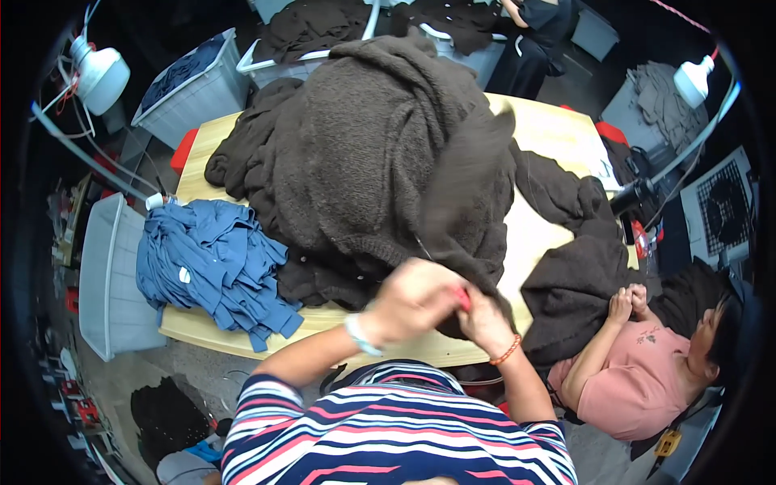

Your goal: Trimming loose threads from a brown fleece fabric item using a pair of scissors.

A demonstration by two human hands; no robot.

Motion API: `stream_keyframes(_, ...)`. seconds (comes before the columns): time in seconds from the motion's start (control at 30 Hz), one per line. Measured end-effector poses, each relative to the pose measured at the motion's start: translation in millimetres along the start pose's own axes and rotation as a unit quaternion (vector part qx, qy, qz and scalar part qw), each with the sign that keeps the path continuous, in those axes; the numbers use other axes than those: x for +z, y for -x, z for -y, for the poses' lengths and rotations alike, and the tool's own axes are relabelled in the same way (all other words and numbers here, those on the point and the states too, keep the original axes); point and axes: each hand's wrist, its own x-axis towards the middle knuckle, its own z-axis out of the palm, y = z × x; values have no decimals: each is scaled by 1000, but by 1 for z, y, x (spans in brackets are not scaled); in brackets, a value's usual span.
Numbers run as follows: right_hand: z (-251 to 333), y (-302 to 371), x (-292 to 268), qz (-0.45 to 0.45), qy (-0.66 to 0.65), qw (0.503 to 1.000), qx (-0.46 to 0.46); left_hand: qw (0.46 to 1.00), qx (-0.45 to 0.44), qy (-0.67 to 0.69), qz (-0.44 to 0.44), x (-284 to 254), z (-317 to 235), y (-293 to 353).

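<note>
My left hand (414, 301), blurred by motion, is curled close to my right hand above the table's near edge. A small red thing (462, 298) shows between the two hands; its kind is unclear. A thin, pale-tipped sliver sticks up above my left hand, too smeared to name. My right hand (487, 325) is closed at the lower edge of a dark brown knit garment (469, 174). The garment's upper part is smeared, in motion. Behind it a big heap of dark brown fleecy garments (347, 153) covers the middle of the table.
Blue garments (212, 263) lie piled on the wooden table (558, 121) at left, beside a grey bin (109, 275). A person in pink (626, 376) sits at right by more brown cloth (578, 279). Lamps (101, 77) flank the table; filled bins (190, 77) stand behind.
</note>
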Motion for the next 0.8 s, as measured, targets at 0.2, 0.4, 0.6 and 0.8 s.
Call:
stream_keyframes(0.2, -32, 3, -35, -84, 54, 991, 92, 919, -348, 83, -164, -27, 70, 13)
stream_keyframes(0.4, -37, 14, -64, -89, -10, 996, -28, 894, -145, -272, -324, -26, 62, -16)
stream_keyframes(0.6, -26, 9, -64, -65, -32, 995, -70, 715, -505, 267, -404, -83, 116, 58)
stream_keyframes(0.8, -31, 0, -66, -49, -26, 995, -85, 727, -492, 265, -399, -71, 103, 52)
